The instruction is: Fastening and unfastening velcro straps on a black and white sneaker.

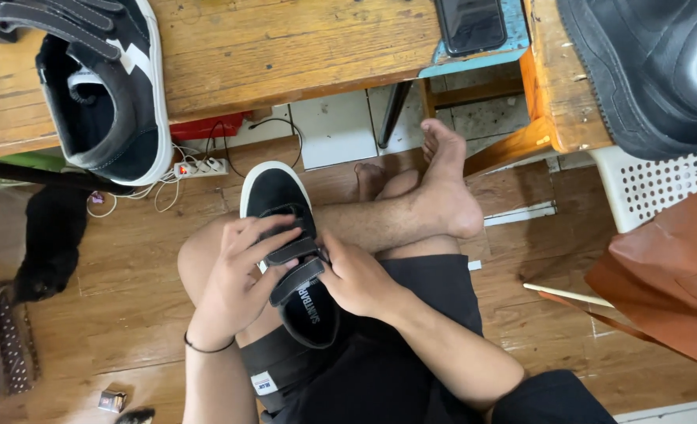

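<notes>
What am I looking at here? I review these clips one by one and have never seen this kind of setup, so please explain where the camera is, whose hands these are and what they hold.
There is no machine here. One camera sits on a person's head and looks down, so you see their own two bare hands and crossed bare legs from above; the person is seated over a wooden floor.

Both hands hold a black strap-fastened shoe with a white sole on the lap. The left hand has its fingers on the straps across the top; the right hand grips the shoe's side by the straps.

Ahead is a wooden table. On it lies the matching second shoe at the left and a dark phone near the far edge. Another black shoe rests at the upper right. A white power strip lies on the floor.
</notes>
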